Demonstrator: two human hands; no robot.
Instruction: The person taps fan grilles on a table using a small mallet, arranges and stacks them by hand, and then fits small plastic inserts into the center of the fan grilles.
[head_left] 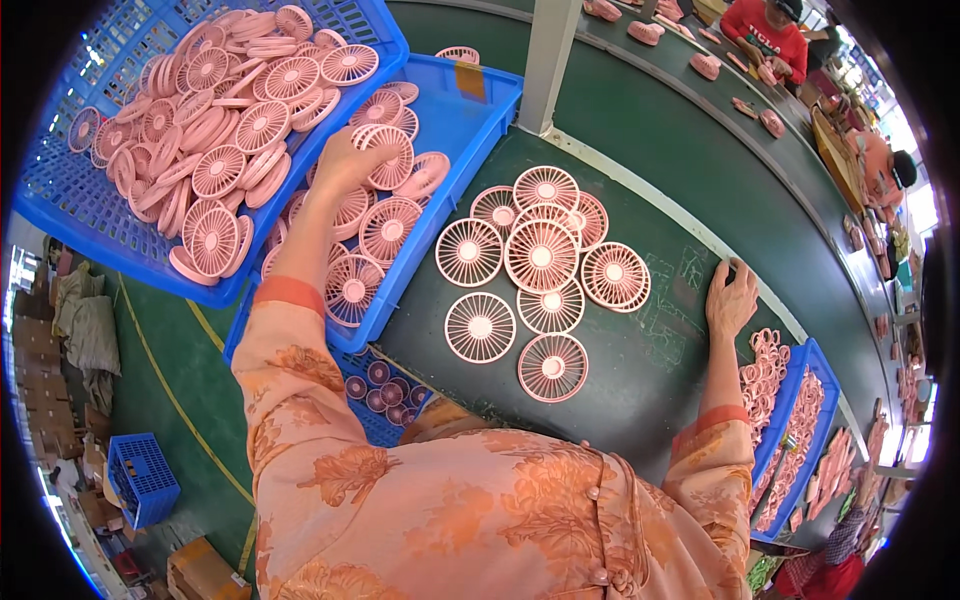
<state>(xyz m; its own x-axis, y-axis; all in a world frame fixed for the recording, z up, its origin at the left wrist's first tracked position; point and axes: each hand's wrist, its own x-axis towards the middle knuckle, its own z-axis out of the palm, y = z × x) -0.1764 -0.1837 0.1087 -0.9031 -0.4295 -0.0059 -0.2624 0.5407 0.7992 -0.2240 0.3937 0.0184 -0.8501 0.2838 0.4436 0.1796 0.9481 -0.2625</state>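
My left hand reaches into a blue tray, its fingers closed on a round pink fan grille at the rim. More pink grilles lie under and around it in that tray. Far to the right, my right hand rests on the dark green table by the pale edge strip, its fingers apart and holding nothing. Between my hands a loose group of pink fan grilles is spread on the table. Some overlap in the middle, while others lie singly, like the near one.
A blue perforated crate heaped with grilles overhangs the tray at left. At right stands a blue bin of small pink ring-like parts. A metal post rises behind the table. Beyond runs a green conveyor, with co-workers along its far side.
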